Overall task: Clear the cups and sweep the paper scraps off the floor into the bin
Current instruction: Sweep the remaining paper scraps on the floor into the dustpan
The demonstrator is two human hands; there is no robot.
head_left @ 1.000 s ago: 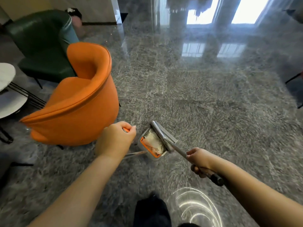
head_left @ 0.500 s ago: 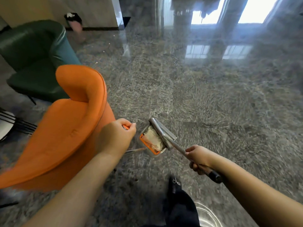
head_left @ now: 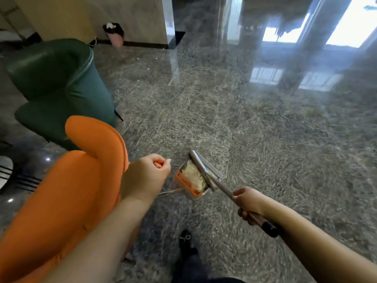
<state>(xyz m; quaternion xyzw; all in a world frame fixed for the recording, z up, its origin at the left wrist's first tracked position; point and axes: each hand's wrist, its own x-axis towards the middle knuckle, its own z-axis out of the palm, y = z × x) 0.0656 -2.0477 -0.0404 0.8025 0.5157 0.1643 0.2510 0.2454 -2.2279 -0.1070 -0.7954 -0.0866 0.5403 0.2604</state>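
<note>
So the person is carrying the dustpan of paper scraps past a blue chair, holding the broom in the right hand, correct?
Not quite: the head view shows the chair beside the person is orange, not blue. The rest holds: the dustpan holds pale paper scraps, and the right hand grips the broom handle.

Honestly I can't read a single word or number anywhere here. The only thing close is the orange strip on the dustpan [head_left: 189, 181], which has some dark marks along it, maybe print or a barcode, but it's way too small and blurry for me to make out. No readable labels, brands or signs elsewhere.
</note>
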